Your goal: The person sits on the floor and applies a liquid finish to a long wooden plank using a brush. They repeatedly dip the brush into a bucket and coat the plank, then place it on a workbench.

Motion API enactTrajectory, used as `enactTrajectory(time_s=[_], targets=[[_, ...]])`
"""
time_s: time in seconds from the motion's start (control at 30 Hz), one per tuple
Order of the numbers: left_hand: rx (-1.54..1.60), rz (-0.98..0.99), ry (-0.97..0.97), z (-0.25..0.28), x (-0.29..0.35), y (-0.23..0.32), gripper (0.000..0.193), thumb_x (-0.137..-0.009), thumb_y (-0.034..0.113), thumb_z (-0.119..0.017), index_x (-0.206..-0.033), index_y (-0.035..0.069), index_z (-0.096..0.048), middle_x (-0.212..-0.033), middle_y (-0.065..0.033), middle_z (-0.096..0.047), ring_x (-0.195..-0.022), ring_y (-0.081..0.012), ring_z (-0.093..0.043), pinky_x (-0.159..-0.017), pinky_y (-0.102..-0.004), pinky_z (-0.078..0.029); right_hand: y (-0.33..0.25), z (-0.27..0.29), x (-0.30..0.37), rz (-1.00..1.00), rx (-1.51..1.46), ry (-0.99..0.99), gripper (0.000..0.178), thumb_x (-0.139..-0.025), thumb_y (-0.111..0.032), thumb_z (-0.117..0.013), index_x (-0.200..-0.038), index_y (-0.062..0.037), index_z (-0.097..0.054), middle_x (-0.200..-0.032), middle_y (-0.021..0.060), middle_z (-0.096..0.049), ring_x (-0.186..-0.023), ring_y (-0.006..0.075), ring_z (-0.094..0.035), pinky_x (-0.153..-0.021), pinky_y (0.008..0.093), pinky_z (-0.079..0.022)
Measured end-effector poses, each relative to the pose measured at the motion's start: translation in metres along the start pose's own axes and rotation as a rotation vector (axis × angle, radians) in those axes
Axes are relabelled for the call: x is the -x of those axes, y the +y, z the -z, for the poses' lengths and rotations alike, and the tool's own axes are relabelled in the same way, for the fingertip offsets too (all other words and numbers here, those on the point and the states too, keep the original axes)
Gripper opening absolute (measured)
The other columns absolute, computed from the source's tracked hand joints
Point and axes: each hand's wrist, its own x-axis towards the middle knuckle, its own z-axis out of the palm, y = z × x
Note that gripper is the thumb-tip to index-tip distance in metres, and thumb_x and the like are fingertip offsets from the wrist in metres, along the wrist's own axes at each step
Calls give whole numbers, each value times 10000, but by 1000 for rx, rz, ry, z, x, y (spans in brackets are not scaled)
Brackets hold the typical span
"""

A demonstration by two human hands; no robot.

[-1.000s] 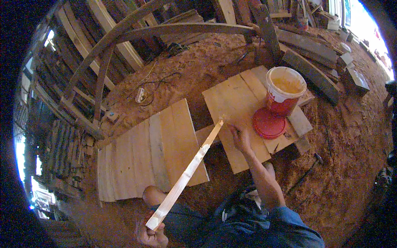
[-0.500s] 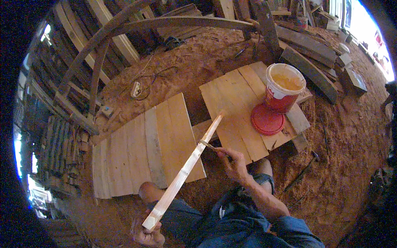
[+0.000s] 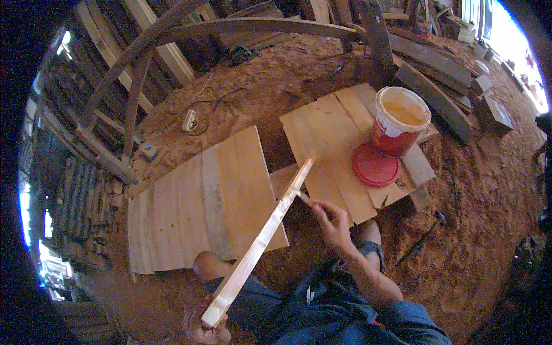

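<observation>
My left hand (image 3: pixel 206 329) is closed around the near end of a long pale wooden strip (image 3: pixel 257 246). Wet, shiny patches show along the strip's upper face; its far end reaches over the right wooden panel (image 3: pixel 322 132). In my right hand (image 3: pixel 333 225) is a thin stick-like spreader (image 3: pixel 305 199), its tip touching the strip toward the far end. Whether the tip has bristles is too small to tell. An open red and white bucket (image 3: pixel 395 135) with yellowish stuff inside stands on the right panel, beside a round red lid (image 3: pixel 376 165).
A second panel of joined boards (image 3: pixel 184 207) lies to the left of the strip. A hammer (image 3: pixel 422 237) rests on the reddish ground at right. Behind are a curved wooden frame (image 3: pixel 264 26), stacked planks (image 3: pixel 434 98) and a white power strip (image 3: pixel 190 119).
My right hand has slid the spreader a little farther along the strip toward its far end. My left hand keeps its hold, and the view has shifted slightly.
</observation>
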Motion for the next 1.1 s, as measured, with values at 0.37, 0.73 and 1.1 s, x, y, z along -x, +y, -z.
enactTrajectory(time_s=[0.37,0.73,1.1], targets=[[-70,-47,-132,6,-23,5,514,-825,482,-747,-832,-30,-693,-689,-164,-648,-584,-325,-604,-527,-432,-459,114,11,-136,319,608,301,242,-946,-133,-552,-1130,-72,-696,-886,190,-683,-770,357,-643,-688,426,-504],[-134,86,-177,13,-10,-27,470,-811,436,-767,-831,-29,-701,-724,-170,-674,-601,-314,-622,-529,-417,-475,93,41,-120,210,608,163,230,-951,-139,-538,-1100,-75,-702,-832,227,-640,-716,400,-619,-630,480,-473],[-150,-161,163,-4,12,-85,489,-808,418,-774,-668,-16,-597,-603,-131,-554,-550,-312,-533,-562,-455,-457,81,35,-70,427,617,22,277,-927,-95,-577,-1183,-135,-677,-818,169,-595,-702,365,-615,-608,465,-500]])
